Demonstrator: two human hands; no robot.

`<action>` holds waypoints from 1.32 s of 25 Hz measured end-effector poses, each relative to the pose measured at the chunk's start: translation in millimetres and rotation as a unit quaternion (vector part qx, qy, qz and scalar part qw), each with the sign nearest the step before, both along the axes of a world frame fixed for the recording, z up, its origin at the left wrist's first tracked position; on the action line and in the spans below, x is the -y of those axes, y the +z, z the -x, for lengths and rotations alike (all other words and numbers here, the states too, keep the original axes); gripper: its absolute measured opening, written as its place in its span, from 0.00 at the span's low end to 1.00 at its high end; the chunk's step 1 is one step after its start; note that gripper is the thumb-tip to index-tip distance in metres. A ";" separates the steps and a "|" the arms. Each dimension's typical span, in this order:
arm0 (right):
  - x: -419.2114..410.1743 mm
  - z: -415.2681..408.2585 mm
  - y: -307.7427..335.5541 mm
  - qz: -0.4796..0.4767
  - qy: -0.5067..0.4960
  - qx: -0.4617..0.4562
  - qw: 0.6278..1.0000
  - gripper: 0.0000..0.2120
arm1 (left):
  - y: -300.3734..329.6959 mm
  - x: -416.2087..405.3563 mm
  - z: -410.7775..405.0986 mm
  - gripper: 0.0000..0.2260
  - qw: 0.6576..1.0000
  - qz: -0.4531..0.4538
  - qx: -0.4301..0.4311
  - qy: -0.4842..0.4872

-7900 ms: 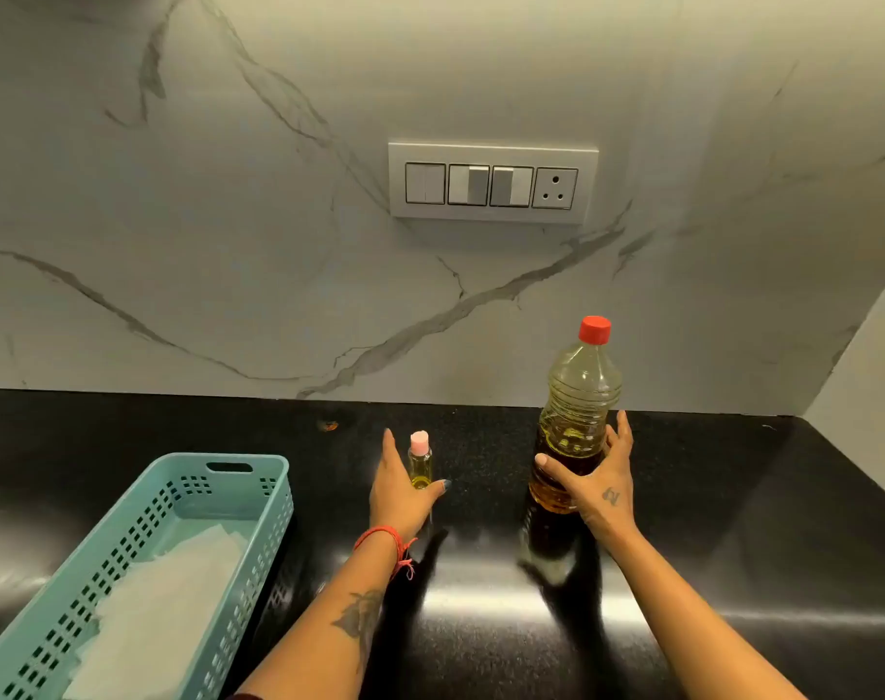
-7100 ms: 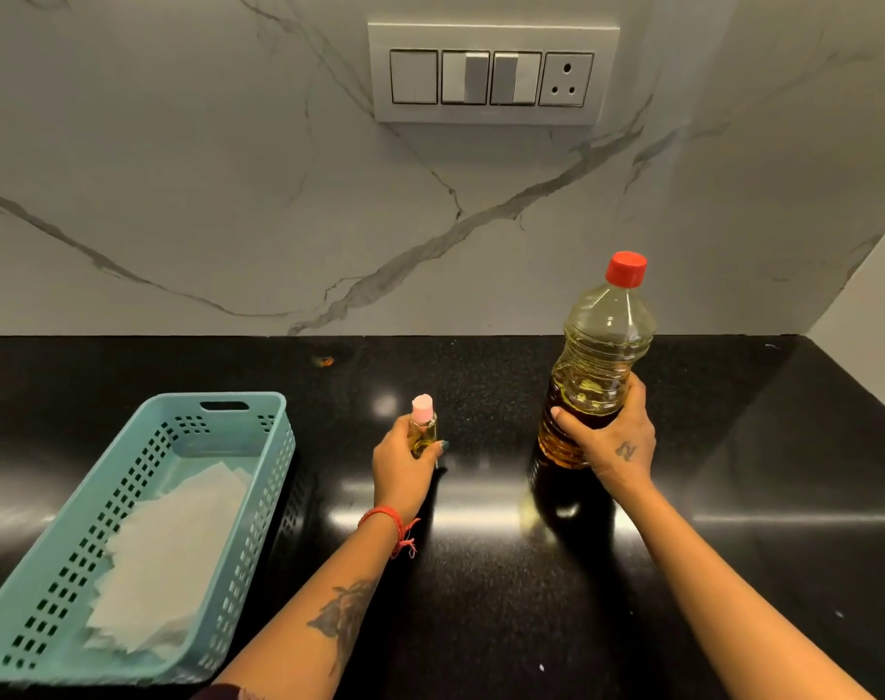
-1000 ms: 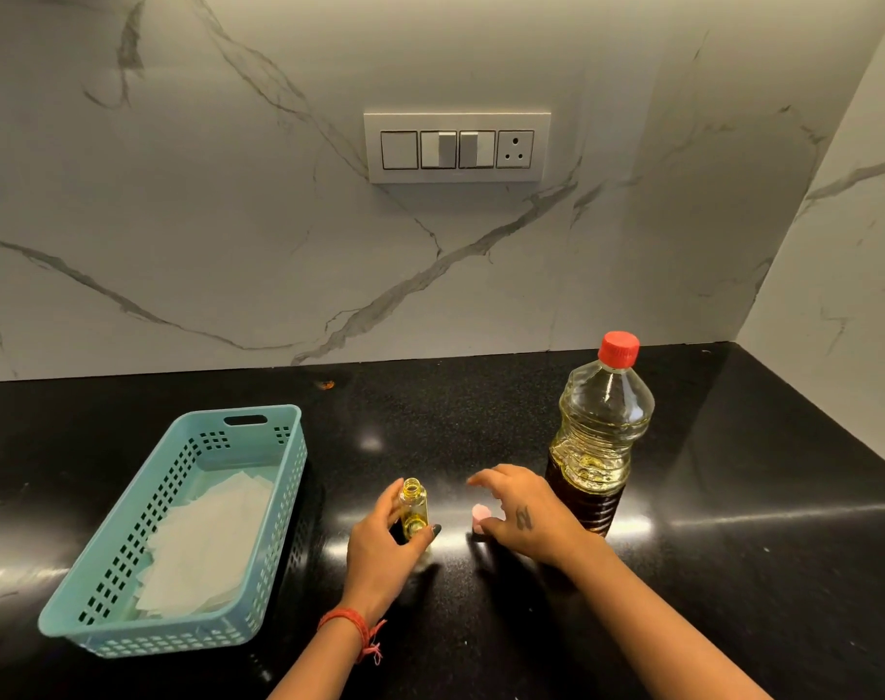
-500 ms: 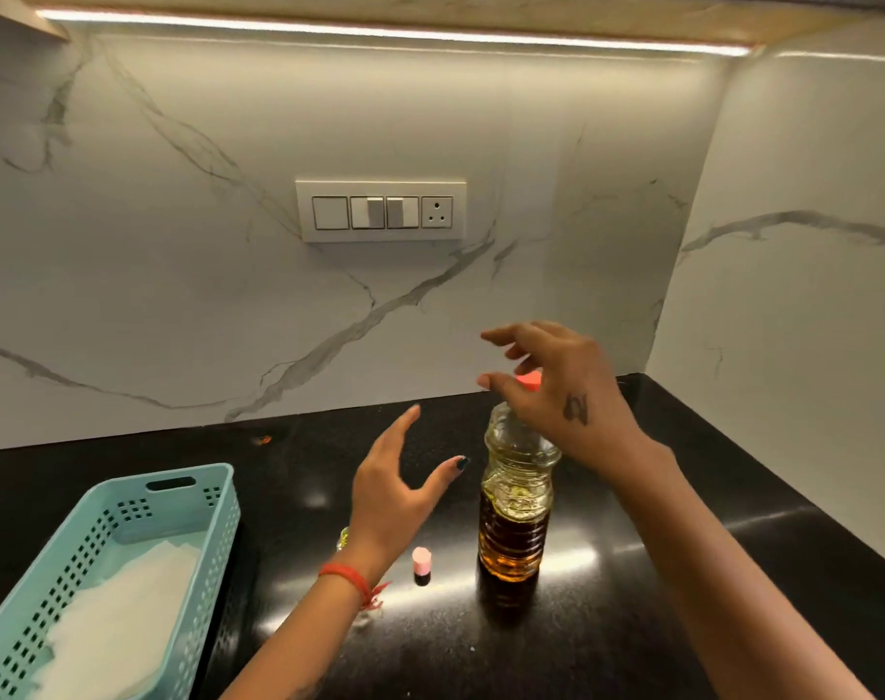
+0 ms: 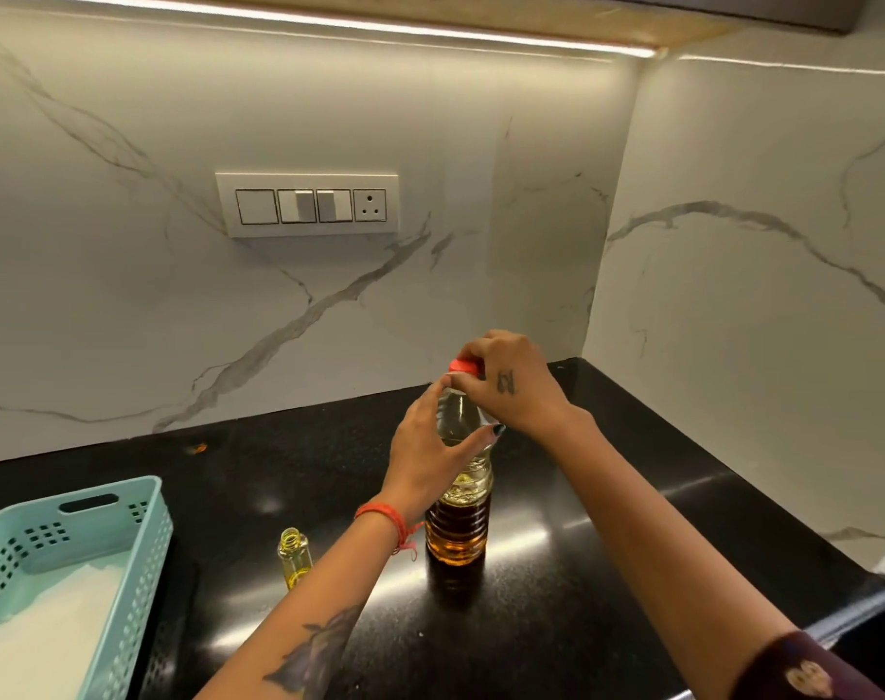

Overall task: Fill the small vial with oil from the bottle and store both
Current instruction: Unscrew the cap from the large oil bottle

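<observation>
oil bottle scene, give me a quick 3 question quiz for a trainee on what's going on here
1. True or false: the small vial stands uncapped on the counter.
2. Which hand covers the red cap of the oil bottle? A) left hand B) right hand C) neither
3. Fill in: the teal basket sits to the ______ of the vial.

Key
1. True: its open neck shows and no hand touches it.
2. B: the right hand has its fingers over the cap, while the left hand steadies the bottle's shoulder.
3. Left.
</observation>
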State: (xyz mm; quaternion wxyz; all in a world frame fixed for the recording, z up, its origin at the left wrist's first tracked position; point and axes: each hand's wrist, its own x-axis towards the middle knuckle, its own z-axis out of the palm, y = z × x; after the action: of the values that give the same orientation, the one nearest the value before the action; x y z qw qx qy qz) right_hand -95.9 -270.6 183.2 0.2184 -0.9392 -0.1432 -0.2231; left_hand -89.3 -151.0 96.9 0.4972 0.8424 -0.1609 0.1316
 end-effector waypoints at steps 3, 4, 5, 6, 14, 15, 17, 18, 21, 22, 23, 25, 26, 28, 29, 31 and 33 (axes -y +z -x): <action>3.0 -4.5 5.2 0.028 0.033 -0.024 0.999 0.16 | -0.7 1.2 -0.7 0.30 1.000 0.012 0.011 0.007; 4.9 -6.5 6.4 0.034 0.046 -0.029 0.998 0.16 | -1.2 0.7 -1.4 0.30 1.000 0.014 0.012 0.007; 6.5 -7.7 7.2 0.039 0.058 -0.031 0.997 0.16 | -1.3 0.3 -1.3 0.30 1.000 0.015 0.011 0.006; 7.9 -8.9 7.9 0.043 0.069 -0.032 0.996 0.16 | -2.0 0.0 -1.7 0.30 1.000 0.017 0.010 0.004; 13.8 -14.3 15.2 0.058 0.123 -0.053 0.989 0.14 | -2.9 -2.3 -1.9 0.31 1.000 0.025 0.004 0.000; 14.3 -14.8 15.8 0.062 0.131 -0.057 0.988 0.13 | -2.7 -2.6 -1.7 0.31 1.000 0.027 0.003 0.000; 16.5 -15.8 19.6 0.071 0.150 -0.068 0.984 0.13 | -2.2 -2.6 -1.5 0.31 1.000 0.028 0.003 -0.001; 18.0 -16.6 23.5 0.079 0.158 -0.075 0.981 0.13 | -2.1 -2.4 -1.6 0.31 1.000 0.029 0.002 -0.003; 17.6 -17.2 29.0 0.105 0.145 -0.093 0.979 0.19 | -1.9 -1.8 -1.9 0.32 1.000 0.030 -0.006 -0.006; 16.3 -17.5 27.2 0.110 0.126 -0.090 0.982 0.22 | -2.3 -2.0 -2.5 0.33 0.999 0.031 -0.008 -0.006; 14.9 -17.6 24.4 0.117 0.105 -0.083 0.984 0.24 | -2.9 -2.1 -2.6 0.34 0.999 0.031 -0.010 -0.007; 14.0 -18.4 20.7 0.125 0.097 -0.074 0.985 0.20 | -2.7 -2.2 -1.2 0.34 0.999 0.031 -0.011 -0.007; 13.9 -18.1 22.2 0.123 0.107 -0.081 0.983 0.18 | -2.4 -2.0 -0.8 0.33 0.999 0.032 -0.010 -0.006; 13.8 -18.6 27.7 0.114 0.129 -0.104 0.980 0.20 | -2.1 -1.9 -1.0 0.32 0.999 0.038 -0.013 -0.008; 13.7 -20.5 28.3 0.114 0.125 -0.107 0.980 0.22 | -1.7 -2.0 -1.2 0.32 0.999 0.039 -0.015 -0.010; 12.6 -23.1 25.4 0.132 0.094 -0.087 0.983 0.24 | -1.9 -2.5 -1.0 0.32 0.999 0.033 -0.014 -0.011; 12.9 -24.0 24.3 0.139 0.097 -0.081 0.982 0.19 | -1.3 -2.8 0.1 0.32 0.999 0.031 -0.011 -0.009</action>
State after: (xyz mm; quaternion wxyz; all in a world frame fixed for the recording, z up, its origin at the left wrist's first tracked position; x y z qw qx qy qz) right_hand -71.9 -283.5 207.5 0.1176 -0.9569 -0.2453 -0.1017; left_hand -89.4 -148.2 95.6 0.5260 0.8263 -0.1592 0.1228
